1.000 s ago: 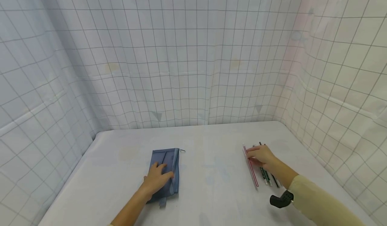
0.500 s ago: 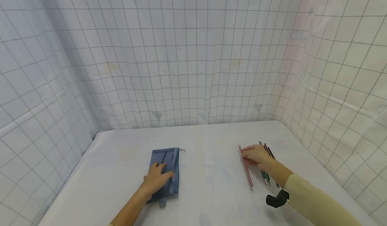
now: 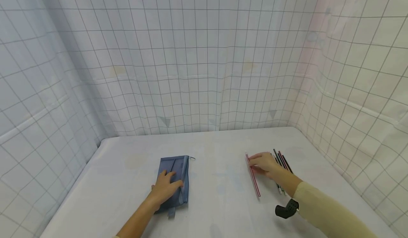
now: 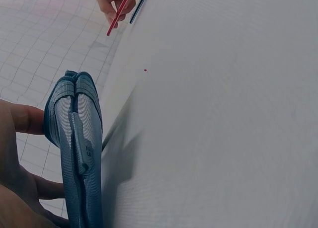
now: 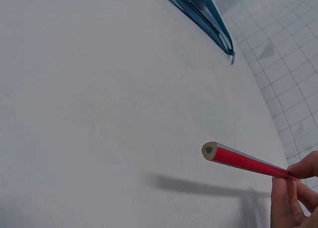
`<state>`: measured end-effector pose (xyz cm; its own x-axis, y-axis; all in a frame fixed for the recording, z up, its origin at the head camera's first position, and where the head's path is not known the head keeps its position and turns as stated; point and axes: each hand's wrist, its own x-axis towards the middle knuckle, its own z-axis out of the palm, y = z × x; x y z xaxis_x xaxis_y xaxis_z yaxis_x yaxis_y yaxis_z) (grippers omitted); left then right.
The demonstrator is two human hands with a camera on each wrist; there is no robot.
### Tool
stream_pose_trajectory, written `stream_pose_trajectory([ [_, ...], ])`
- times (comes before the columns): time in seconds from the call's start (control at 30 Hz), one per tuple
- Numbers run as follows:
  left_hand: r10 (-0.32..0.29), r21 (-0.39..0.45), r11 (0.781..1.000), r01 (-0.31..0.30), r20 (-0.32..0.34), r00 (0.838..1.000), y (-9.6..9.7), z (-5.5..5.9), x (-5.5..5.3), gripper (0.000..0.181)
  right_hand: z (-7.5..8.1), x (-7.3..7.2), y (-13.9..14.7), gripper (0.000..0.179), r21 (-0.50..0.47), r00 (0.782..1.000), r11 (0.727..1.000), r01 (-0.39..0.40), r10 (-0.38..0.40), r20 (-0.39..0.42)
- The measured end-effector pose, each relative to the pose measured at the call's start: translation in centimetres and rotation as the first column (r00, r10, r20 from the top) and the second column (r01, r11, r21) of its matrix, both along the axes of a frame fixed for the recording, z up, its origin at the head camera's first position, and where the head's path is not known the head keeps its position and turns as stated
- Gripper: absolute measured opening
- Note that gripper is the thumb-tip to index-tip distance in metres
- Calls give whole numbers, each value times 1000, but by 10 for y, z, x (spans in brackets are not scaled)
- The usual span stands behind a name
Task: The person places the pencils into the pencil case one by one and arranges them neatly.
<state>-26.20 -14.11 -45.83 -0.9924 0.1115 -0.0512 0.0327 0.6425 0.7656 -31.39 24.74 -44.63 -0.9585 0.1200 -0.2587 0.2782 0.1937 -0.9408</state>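
A blue mesh zippered pencil case (image 3: 183, 174) lies on the white table, left of the middle. My left hand (image 3: 165, 189) rests on it with fingers spread and loosely bent. From the left wrist, the case (image 4: 82, 188) shows end-on, its fabric tab hanging down, fingers touching its near face. On the right side, my right hand (image 3: 262, 163) pinches a red pencil (image 3: 255, 183) near its far half. In the right wrist view the red pencil (image 5: 243, 161) has its flat, unsharpened end toward the camera, above its shadow on the table.
Several dark and red pencils (image 3: 283, 162) lie side by side just right of my right hand, partly hidden by the forearm. A black device (image 3: 287, 209) hangs at the right sleeve. Grid-patterned curtains (image 3: 204, 71) enclose the table at the back and sides.
My right hand has moved left with the red pencil, away from the other pencils, more of which now show. The left hand and the pencil case have stayed in place.
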Motion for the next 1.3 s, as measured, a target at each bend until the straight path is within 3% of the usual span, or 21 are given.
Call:
stream_pose_trajectory([
  [0.3, -6, -28, 1000, 6, -9, 1000, 0, -1, 0, 75, 0, -1, -18, 27, -15, 1000, 1000, -18, 18, 20],
  [1.3, 1, -9, 1000, -1, -4, 1000, -1, -1, 1, 73, -11, -18, -69, 24, -79, 994, 992, -99, 102, 27],
])
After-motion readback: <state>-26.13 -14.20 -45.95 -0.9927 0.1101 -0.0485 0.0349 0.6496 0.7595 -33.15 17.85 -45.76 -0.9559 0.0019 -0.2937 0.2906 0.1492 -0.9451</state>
